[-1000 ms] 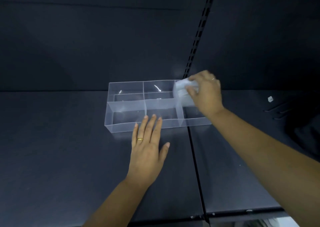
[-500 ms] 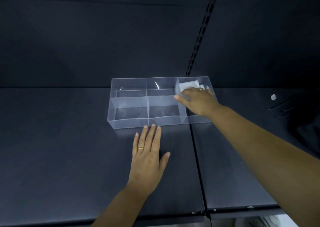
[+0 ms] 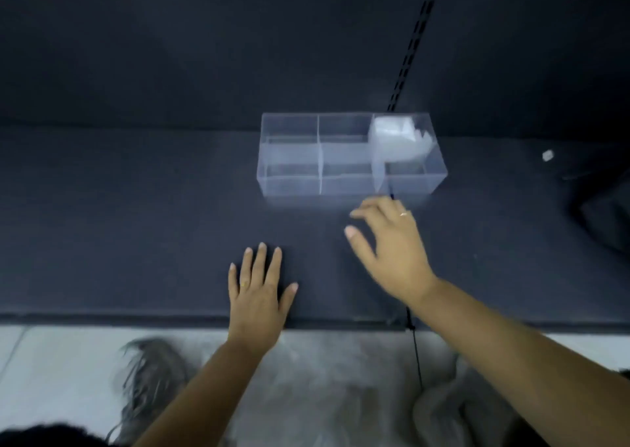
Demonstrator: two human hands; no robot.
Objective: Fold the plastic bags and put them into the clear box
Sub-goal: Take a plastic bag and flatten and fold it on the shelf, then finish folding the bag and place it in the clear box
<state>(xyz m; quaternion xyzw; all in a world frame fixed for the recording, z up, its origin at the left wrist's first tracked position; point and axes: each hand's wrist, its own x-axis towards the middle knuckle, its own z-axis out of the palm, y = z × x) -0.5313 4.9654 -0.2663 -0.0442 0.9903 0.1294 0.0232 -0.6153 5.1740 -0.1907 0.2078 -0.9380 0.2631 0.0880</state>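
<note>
A clear box [image 3: 289, 180] with several compartments stands on the dark shelf [image 3: 136, 225] near the back wall. A folded white plastic bag [image 3: 395, 141] lies in its back right compartment. My right hand [image 3: 392, 245] hovers just in front of the box with loosely spread fingers and holds nothing. My left hand [image 3: 259, 289] rests flat on the shelf near the front edge, fingers straight.
A slotted upright rail [image 3: 414, 40] runs up the back wall behind the box. A small white scrap [image 3: 548, 155] lies on the shelf at the right. Below the shelf edge, pale crumpled plastic bags [image 3: 324, 392] lie on a light floor.
My right hand let go of the folded bag in the back right compartment and drew back out of the box toward me. The camera tilted down, showing the floor below.
</note>
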